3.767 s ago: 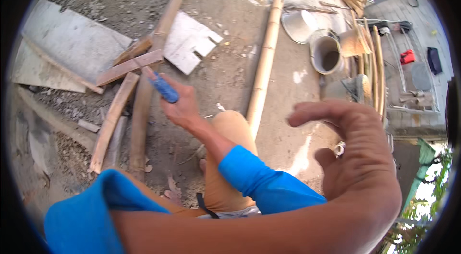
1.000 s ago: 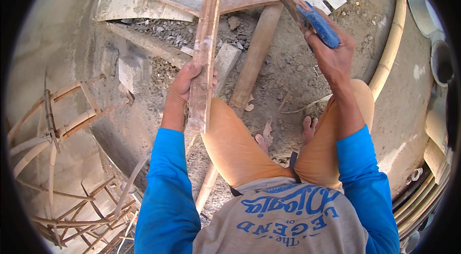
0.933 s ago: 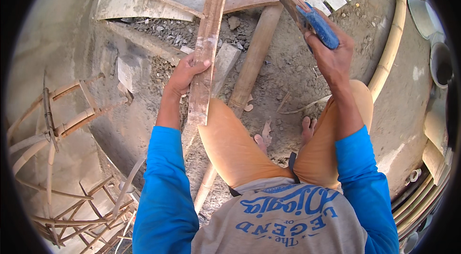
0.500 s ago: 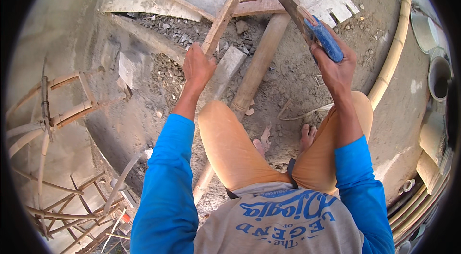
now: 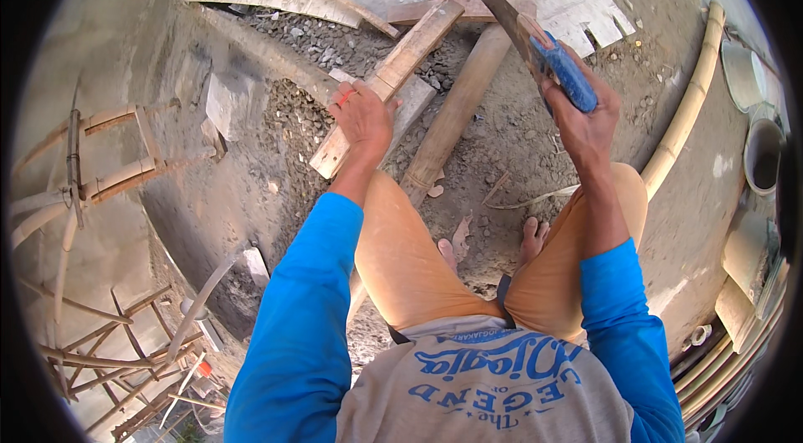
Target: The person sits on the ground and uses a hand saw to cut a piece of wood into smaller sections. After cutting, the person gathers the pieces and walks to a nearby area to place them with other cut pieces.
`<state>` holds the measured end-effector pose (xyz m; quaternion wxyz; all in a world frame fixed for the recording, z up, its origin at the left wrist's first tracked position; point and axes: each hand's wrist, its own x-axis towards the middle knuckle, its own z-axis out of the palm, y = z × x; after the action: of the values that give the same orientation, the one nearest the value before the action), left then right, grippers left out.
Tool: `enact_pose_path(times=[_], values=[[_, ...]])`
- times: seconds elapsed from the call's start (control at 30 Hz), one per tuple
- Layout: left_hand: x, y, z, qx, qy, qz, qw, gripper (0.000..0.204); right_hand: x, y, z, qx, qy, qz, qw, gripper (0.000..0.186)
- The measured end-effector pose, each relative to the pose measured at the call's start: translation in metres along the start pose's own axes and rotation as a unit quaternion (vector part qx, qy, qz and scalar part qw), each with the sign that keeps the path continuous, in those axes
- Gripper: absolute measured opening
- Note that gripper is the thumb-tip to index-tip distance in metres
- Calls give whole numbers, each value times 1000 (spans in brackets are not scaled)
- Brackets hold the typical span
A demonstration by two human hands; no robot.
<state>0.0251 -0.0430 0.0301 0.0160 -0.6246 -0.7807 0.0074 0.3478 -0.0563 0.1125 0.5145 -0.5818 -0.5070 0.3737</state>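
A handsaw [image 5: 493, 0] with a blue handle is in my right hand [image 5: 585, 112], its fingers wrapped round the handle. The blade points up and to the left, above the ground. My left hand [image 5: 366, 118] grips a short wooden board [image 5: 422, 41] about its middle. The board slants from lower left to upper right, and its pale lower end shows beside my wrist. A small red spot at my left fingers is too small to make out. Under the board lies a grey block-like piece [image 5: 411, 108]. Close to it, a thick bamboo pole [image 5: 456, 104] runs between my legs.
Wooden offcuts [image 5: 468, 10] lie across the pole's far part, near pale panels [image 5: 577, 0]. A curved bamboo pole [image 5: 686, 96] is at right, beside buckets [image 5: 763, 154]. At left stand bamboo frames [image 5: 125, 179] and a pale block [image 5: 222, 108]. Gravel [image 5: 314, 41] covers ground ahead.
My left hand has shifted right and slightly down. The board in it has swung to the right and lower, and its near end now shows. The right hand and handsaw have hardly moved.
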Motion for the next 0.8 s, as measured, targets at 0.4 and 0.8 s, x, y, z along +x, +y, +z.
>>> enact_pose_path(times=[0.4, 0.8], values=[[12, 18, 44, -80, -42, 16, 996, 86, -17, -8, 18, -3, -55, -14, 998, 51], [26, -21, 48, -170, -42, 72, 982, 65, -22, 1, 23, -17, -94, -10, 995, 50]])
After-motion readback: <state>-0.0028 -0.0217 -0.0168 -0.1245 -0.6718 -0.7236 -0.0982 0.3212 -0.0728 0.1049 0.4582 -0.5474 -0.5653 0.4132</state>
